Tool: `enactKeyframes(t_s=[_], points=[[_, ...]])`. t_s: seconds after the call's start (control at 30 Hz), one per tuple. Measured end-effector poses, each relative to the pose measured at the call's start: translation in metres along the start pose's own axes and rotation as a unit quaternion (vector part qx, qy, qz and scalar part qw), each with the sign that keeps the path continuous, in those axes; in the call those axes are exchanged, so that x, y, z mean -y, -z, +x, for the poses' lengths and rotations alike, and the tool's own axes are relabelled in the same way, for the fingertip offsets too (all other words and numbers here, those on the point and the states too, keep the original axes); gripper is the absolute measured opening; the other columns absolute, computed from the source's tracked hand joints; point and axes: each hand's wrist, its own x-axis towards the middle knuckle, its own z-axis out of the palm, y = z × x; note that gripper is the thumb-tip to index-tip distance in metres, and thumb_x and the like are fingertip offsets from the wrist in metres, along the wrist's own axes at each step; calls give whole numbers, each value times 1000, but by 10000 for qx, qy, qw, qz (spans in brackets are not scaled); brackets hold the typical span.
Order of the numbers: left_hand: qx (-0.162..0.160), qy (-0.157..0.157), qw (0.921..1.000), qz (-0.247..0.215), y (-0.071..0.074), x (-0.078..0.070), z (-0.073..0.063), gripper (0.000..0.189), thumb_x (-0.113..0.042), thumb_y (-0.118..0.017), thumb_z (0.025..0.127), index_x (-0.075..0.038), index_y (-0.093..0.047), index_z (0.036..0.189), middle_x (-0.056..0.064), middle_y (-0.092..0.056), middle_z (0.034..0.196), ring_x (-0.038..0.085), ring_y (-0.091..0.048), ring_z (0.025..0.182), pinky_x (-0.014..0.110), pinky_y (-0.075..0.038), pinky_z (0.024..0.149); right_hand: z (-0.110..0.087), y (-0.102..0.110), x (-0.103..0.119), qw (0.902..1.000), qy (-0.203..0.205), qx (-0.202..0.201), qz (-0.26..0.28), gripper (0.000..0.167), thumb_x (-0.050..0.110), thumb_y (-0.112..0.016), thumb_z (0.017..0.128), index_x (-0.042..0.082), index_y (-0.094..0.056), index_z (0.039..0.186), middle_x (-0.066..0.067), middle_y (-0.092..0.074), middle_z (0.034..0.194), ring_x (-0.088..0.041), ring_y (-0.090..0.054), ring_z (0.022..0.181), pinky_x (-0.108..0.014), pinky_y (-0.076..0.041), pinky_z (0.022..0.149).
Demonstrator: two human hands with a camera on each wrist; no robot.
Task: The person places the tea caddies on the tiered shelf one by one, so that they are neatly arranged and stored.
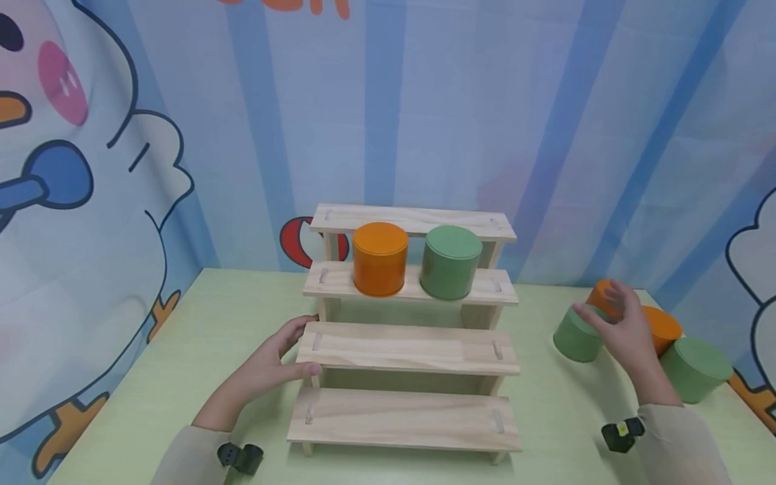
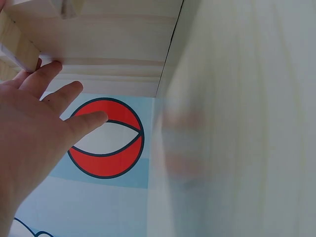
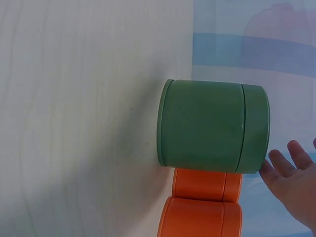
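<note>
Gripping a pale wooden four-step rack with the left hand, the right hand poised among canisters.
At left, the thumb and fingers span the rack's end, some fingers spread; a shove there could slide it and topple the glossy orange cylindrical canister and glossy green cylindrical canister one step below its top. At right, the fingers are apart beside a squat green lidded canister, contact unclear; closing carelessly could knock the crowded rear orange round canister, right orange round canister or far-right green round canister, all on the table. Tops look closed; contents cannot be told.
</note>
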Motion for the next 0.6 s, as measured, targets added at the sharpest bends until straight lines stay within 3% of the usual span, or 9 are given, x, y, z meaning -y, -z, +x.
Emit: enactKeyframes(t_s=[0.6], points=[[13,134,9999,22,0,-4,-1,73,-24,-75,83,-12,-37,144,15,-44,146,45,-20,142,75,-18,103,1,0,-7,9999,-141,-25,-8,93,43,-62,92,3,-6,154,-30,-18,153,-51,-23,136,-65,-30,102]])
